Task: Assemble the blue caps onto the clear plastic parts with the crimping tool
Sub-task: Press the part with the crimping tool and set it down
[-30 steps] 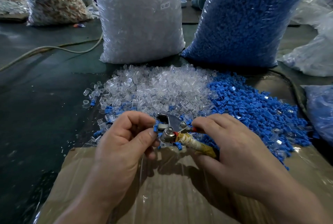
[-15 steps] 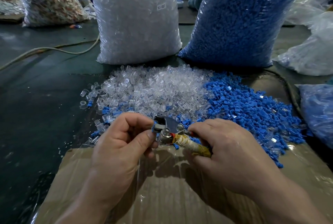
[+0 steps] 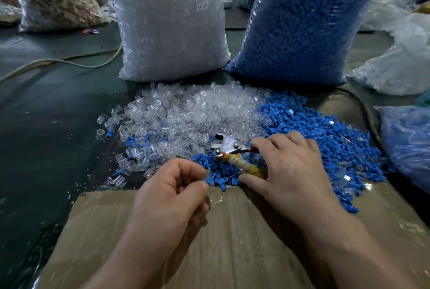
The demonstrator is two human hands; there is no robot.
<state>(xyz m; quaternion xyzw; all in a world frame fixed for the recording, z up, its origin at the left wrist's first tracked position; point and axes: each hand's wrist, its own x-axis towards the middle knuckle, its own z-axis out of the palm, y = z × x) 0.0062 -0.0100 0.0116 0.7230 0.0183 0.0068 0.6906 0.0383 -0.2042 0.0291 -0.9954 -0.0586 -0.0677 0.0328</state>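
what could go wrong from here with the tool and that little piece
1. The left hand only pinches the small blue-and-clear piece at its fingertips; it could slip into the loose blue caps nearby and be lost.
2. The right hand grips the crimping tool with its head over the clear parts; a squeeze may crush a stray one.

A cardboard sheet (image 3: pixel 232 242) lies on the near part of the desk (image 3: pixel 46 125). Just beyond its far edge, a pile of plastic parts (image 3: pixel 186 111) sits on the left, touching a pile of caps (image 3: pixel 325 135) on the right. The crimping tool (image 3: pixel 226 146) lies where the two piles meet, in the right hand (image 3: pixel 290 167). The left hand (image 3: pixel 172 193) is near-left of the tool and pinches a single cap (image 3: pixel 209 180). Behind the piles stand a bag of plastic parts (image 3: pixel 167 21) on the left and a bag of caps (image 3: pixel 302 21) on the right. A cable (image 3: pixel 69 63) runs along the desk at far left.
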